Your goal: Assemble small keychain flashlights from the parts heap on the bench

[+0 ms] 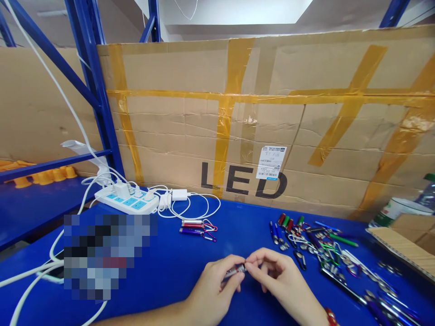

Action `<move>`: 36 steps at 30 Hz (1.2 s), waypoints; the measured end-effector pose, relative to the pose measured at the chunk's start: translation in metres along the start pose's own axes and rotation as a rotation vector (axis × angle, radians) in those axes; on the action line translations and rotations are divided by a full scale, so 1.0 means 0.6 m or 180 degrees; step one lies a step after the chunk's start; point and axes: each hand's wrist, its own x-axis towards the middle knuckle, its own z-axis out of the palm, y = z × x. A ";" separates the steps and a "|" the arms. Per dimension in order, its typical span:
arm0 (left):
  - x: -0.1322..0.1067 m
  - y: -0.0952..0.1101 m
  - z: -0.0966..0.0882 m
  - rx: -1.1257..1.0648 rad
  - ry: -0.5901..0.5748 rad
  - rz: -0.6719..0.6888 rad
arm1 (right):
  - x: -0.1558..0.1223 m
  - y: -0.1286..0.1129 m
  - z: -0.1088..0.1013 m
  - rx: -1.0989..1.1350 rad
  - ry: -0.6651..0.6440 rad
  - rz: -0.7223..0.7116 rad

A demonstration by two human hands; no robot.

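Left hand point(215, 290), bottom center of frame: gripping a small silver tube point(232, 272) between thumb and fingers. Tube sits tilted, right end slightly higher.
Right hand point(287, 283), just right of it: thumb and index pinched at the tube's right end, other fingers curled. Can't tell if it has anything else in the palm. Red bracelet point(330, 316) on that wrist, bottom edge.
Both hands over a blue tabletop point(159, 283).
Lower right: loose pile of metal tubes, clips and rings point(319, 242), mostly red, green, blue, silver and black. Cardboard flap point(403, 249) at right edge, beside the pile.
Lower left: pixelated patch point(107, 253), contents unreadable; white cables around it.
Mid-frame, beyond the hands: small group of clip-on tubes point(193, 232), side by side, carabiners pointing right.
Further back, left of center: white power strip point(136, 206), blue socket faces, plugs and adapters in a cable tangle.
Right edge: white-and-green cup point(390, 212).
Back: cardboard panel point(176, 136), yellow-brown tape, black "LED" print, white label point(271, 162). Blue metal frame point(97, 90) upper left.
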 end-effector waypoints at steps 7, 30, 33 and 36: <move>-0.001 0.003 -0.001 0.0056 -0.0003 -0.0056 | 0.002 0.004 0.000 0.0140 0.0138 0.0009; -0.002 0.005 -0.001 0.0066 -0.0123 -0.0140 | -0.004 -0.004 -0.001 -0.0092 0.0194 -0.0306; -0.004 0.003 -0.001 0.0047 -0.0192 -0.0083 | -0.005 -0.006 -0.001 0.0062 0.0147 -0.0120; -0.003 0.002 0.000 0.0109 -0.0203 -0.0065 | -0.006 -0.006 0.000 0.0226 0.0089 0.0048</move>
